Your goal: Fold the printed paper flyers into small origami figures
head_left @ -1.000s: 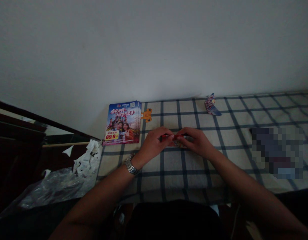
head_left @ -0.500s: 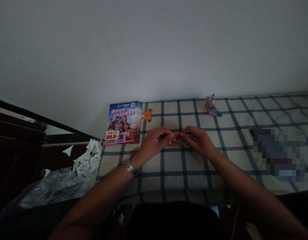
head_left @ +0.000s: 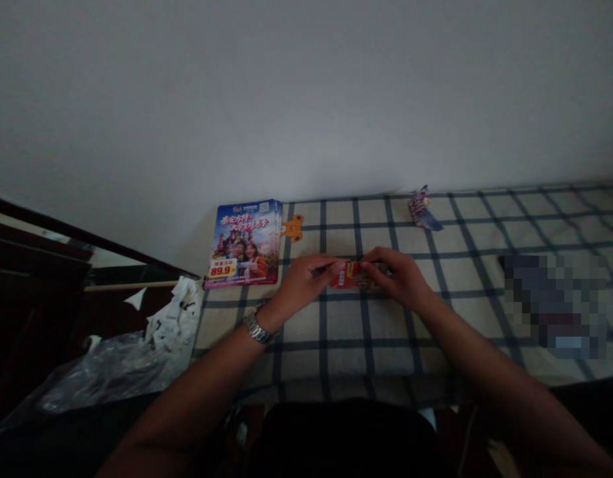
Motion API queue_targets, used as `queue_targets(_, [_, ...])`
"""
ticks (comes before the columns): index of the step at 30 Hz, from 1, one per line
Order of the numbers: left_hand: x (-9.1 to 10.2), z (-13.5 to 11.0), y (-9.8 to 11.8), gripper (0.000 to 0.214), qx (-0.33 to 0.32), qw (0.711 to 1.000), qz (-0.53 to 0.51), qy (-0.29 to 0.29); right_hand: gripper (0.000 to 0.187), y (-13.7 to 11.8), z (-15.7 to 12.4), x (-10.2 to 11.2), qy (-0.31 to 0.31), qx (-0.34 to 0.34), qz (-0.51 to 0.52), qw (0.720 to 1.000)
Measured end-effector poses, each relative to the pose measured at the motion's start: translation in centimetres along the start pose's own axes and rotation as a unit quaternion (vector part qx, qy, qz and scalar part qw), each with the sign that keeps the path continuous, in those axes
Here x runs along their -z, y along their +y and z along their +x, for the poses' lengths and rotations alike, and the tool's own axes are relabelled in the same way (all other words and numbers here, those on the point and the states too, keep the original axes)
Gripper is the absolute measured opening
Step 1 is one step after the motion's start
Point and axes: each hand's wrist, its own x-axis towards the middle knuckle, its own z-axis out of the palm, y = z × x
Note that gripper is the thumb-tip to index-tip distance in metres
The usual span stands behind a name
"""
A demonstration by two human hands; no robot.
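Head view | red printed packet point(head_left: 350, 275) is grasped at both ends | pinched by left hand point(head_left: 304, 285) and right hand point(head_left: 399, 279) | held over middle of checked cloth point(head_left: 366, 358) | brochure stack point(head_left: 243, 243) left at far-left corner

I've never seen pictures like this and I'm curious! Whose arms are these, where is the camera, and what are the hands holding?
Those are a person's own two arms, not a machine's. The camera is worn on the person's head, so it looks forward and down at their hands. The left hand, with a metal watch on its wrist, and the right hand both hold a small red printed packet in their fingers, over a checked cloth. Nearby lie a stack of colourful leaflets, an orange paper cutout and a small folded paper piece. A blurred patch hides something on the right. Crumpled white paper and clear plastic lie on the left.
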Motion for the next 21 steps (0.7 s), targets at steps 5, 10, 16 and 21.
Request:
queue_targets(5, [0.34,-0.11,-0.04,0.031,0.0,1.0,0.019,0.007,0.019,0.17,-0.02,-0.09,-0.006,-0.016,-0.002,1.0])
queue_targets(10, [0.12,-0.3,-0.37,0.029,0.013,0.999,0.022,0.025,0.019,0.08,-0.03,-0.18,-0.014,-0.02,0.005,1.0])
queue_targets(16, [-0.24,-0.21,-0.46,0.026,0.011,0.999,0.016,0.032,0.019,0.0,-0.05,-0.27,-0.02,-0.028,0.011,0.999])
queue_targets(21, [-0.57,-0.25,-0.66,0.019,-0.028,0.999,0.034,0.023,0.018,-0.32,0.04,-0.41,-0.039,-0.016,0.022,0.999])
